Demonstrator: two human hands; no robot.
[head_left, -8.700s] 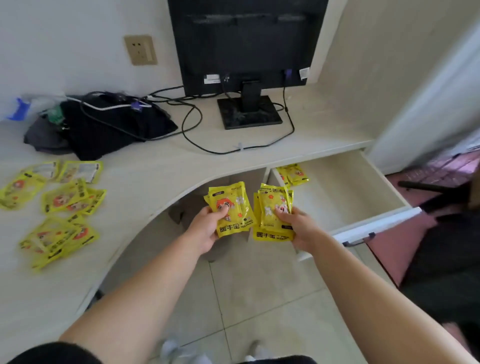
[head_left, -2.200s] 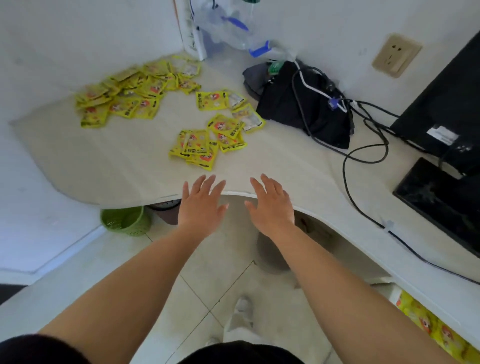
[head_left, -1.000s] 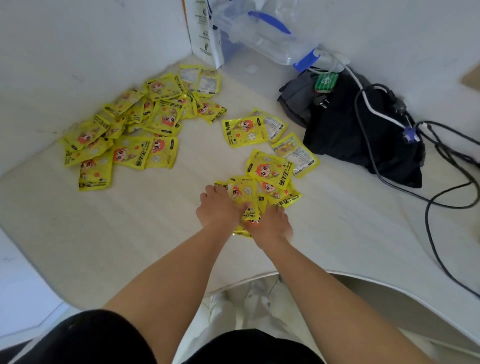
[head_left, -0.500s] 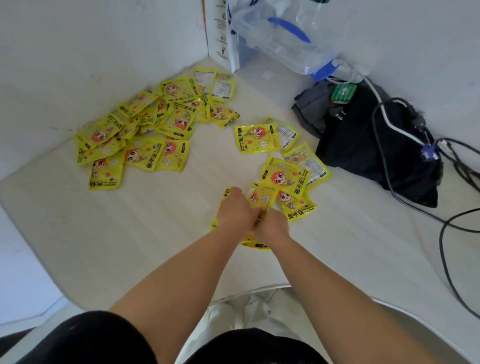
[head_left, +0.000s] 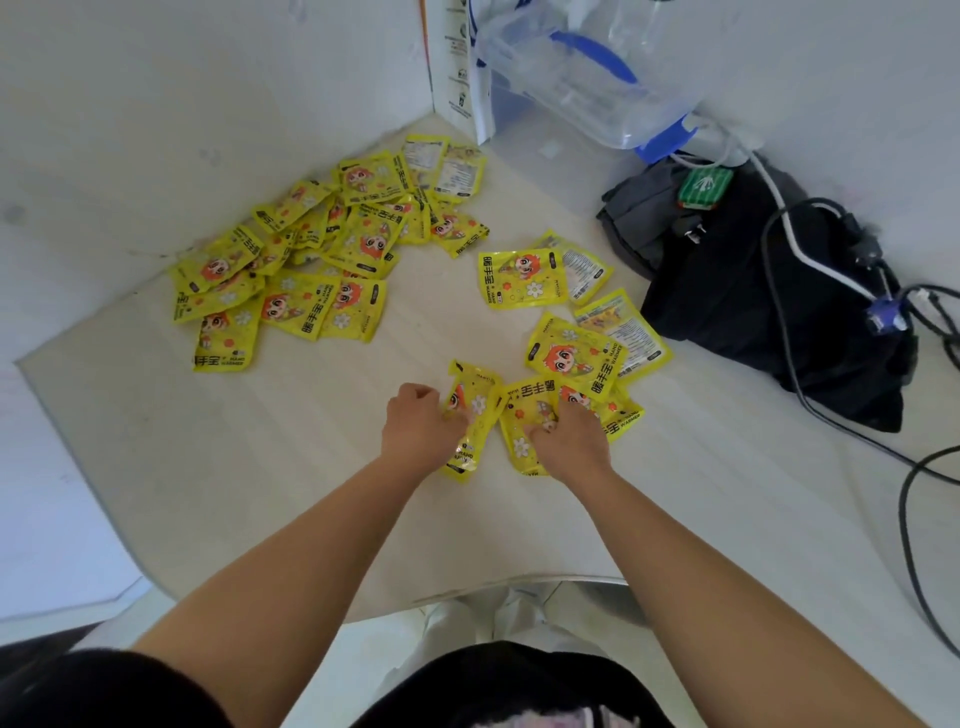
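Yellow foil hand-warmer sachet (head_left: 469, 413) on pale wood-grain desk (head_left: 234, 467), mid-frame, left hand (head_left: 418, 427) curled round its left edge | right hand (head_left: 569, 441) grasps neighbouring yellow sachet (head_left: 522, 422) at its 3 o'clock | heap of yellow sachets (head_left: 311, 270) at 10 o'clock | black fabric bag (head_left: 753, 312) at 2 o'clock

The yellow packets all carry one print: 暖手宝 with "HAND WARMER". It reads plainly on the heap's nearest packet (head_left: 224, 338), the lone packet (head_left: 519, 280) and the tilted packet (head_left: 576, 358). The left packet (head_left: 470, 410), in the left hand (head_left: 418, 421), shows "HAND". The right packet (head_left: 522, 415), under the right hand (head_left: 569, 439), shows 暖手宝.
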